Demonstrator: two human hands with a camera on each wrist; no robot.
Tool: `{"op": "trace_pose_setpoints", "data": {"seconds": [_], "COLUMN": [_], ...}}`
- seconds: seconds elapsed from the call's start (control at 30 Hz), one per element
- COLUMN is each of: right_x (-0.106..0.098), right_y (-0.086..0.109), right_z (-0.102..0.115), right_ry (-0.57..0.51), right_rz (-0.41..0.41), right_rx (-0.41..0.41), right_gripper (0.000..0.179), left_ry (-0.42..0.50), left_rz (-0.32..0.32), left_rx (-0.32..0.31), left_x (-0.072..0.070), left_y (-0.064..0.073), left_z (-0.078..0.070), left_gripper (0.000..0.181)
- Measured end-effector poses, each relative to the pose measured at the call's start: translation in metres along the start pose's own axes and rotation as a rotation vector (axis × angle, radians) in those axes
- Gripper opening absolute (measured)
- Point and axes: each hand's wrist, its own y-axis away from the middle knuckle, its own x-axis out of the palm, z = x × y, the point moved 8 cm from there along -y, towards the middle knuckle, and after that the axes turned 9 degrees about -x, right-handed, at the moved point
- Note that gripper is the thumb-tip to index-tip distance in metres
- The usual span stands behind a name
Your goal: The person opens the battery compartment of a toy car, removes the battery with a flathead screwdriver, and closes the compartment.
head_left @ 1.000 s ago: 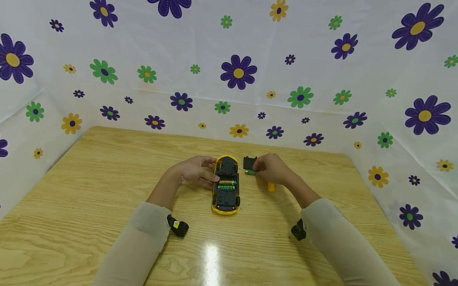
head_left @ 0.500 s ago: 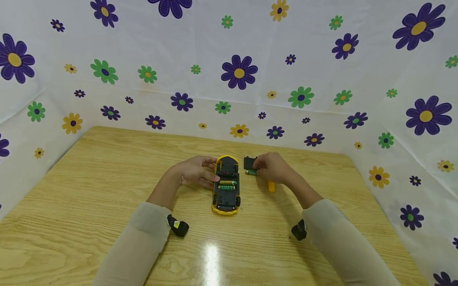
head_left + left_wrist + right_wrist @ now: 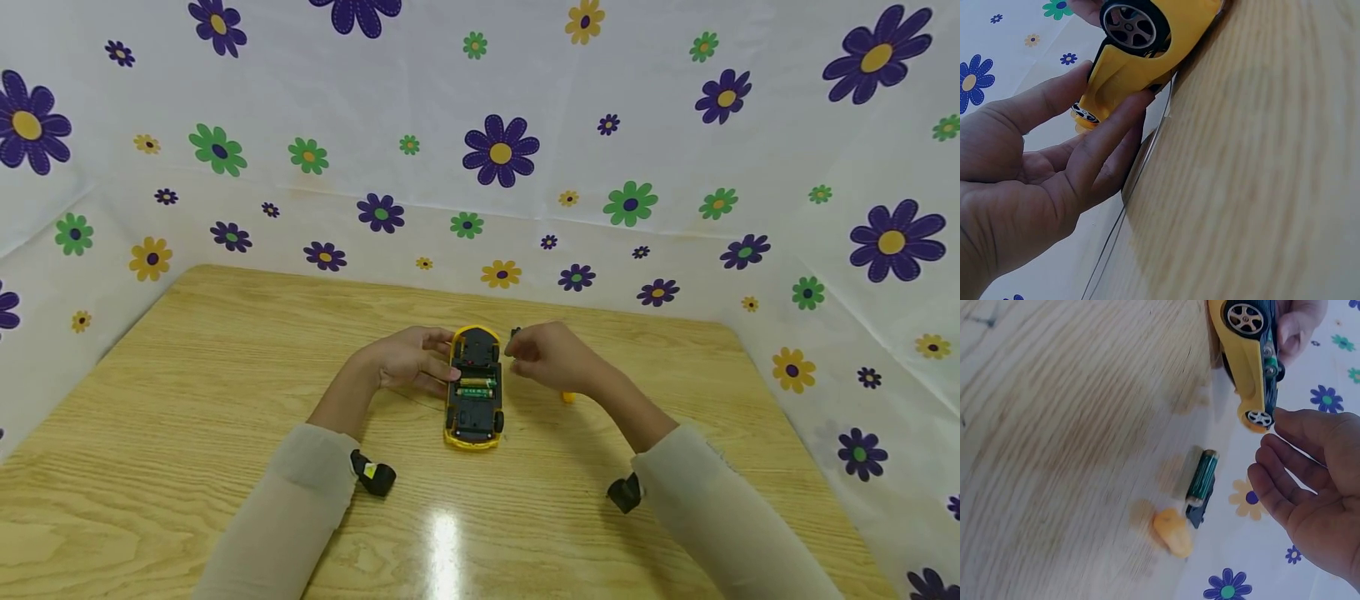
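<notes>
Batteries (image 3: 475, 392) could spill if left hand (image 3: 408, 360), pinching toy car (image 3: 476, 419), tilts it beside empty, loosely curved right hand (image 3: 557, 356)

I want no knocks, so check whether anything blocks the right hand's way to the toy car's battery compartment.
Nothing visible does: only table shows between the right hand and the toy car. The left hand grips its other side; the loose battery lies aside.
</notes>
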Motion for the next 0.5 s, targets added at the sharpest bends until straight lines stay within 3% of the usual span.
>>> {"op": "trace_pose_setpoints", "data": {"seconds": [0.5], "right_x": [0.021], "right_y": [-0.012], "right_z": [0.035], "right_ry": [-0.036], "right_rz": [0.082], "right_rx": [-0.100], "right_gripper": [0.020], "left_ry": [0.029], "left_rz": [-0.002], "left_rx": [-0.017], "left_x": [-0.001], "left_y": [-0.001], "left_z": [0.002], "left_gripper": [0.074]}}
